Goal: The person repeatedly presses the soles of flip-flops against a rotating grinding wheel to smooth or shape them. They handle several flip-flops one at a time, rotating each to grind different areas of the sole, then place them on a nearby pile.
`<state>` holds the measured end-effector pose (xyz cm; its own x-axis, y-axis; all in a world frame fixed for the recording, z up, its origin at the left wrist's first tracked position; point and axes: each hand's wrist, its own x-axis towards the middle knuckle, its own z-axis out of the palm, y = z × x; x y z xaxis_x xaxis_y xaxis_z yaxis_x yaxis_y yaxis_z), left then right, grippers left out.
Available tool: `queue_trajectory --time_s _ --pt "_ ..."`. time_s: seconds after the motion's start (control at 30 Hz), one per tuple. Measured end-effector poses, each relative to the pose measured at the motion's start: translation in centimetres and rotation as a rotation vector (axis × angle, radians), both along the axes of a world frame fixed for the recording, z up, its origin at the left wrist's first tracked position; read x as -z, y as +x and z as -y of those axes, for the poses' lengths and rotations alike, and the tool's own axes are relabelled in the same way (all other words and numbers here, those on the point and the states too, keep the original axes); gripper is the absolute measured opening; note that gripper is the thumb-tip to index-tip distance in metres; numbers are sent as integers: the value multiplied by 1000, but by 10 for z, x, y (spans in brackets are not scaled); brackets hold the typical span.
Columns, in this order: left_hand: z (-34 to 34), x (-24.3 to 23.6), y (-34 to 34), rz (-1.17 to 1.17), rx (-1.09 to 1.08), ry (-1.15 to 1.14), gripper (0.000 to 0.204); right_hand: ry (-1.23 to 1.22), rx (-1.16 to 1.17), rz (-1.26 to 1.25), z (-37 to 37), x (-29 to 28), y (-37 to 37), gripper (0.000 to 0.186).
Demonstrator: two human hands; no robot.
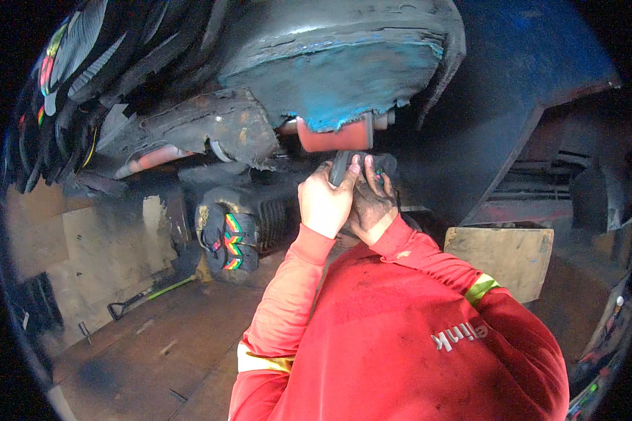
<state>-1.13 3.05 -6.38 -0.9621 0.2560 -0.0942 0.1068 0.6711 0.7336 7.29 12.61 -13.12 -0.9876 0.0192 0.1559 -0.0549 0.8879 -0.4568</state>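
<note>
Both arms, in red sleeves with yellow bands, reach forward to a dark flip-flop (340,168) just below a red roller (337,136). My left hand (324,201) grips its left side, thumb pointing up along it. Against its right side is my right hand (373,203), dark with grime, fingers bent around it. A bit of coloured strap shows by the right fingers. Whether the flip-flop touches the roller cannot be told. A frayed blue and grey cover (351,84) hangs over the roller's top.
Left of my hands, a pair of black flip-flops (232,242) with multicoloured straps lies on a dark stack. More dark flip-flops (98,63) crowd the upper left. A worn board (500,256) stands at right. A green-handled tool (168,288) lies on the brown floor (168,337).
</note>
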Motion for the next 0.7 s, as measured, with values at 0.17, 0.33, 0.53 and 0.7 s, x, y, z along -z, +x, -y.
queue_trajectory --time_s 0.17,0.33,0.53,0.7 --pt "8 -9 14 -138 22 30 32 129 17 -141 5 6 -3 74" --pt "0 2 6 -92 50 16 38 85 25 -184 2 10 0 77" --pt "-10 18 -5 42 54 7 45 12 29 120 -8 8 0 72" --pt "-3 -1 7 -7 48 45 28 -73 10 -100 -7 10 1 68"
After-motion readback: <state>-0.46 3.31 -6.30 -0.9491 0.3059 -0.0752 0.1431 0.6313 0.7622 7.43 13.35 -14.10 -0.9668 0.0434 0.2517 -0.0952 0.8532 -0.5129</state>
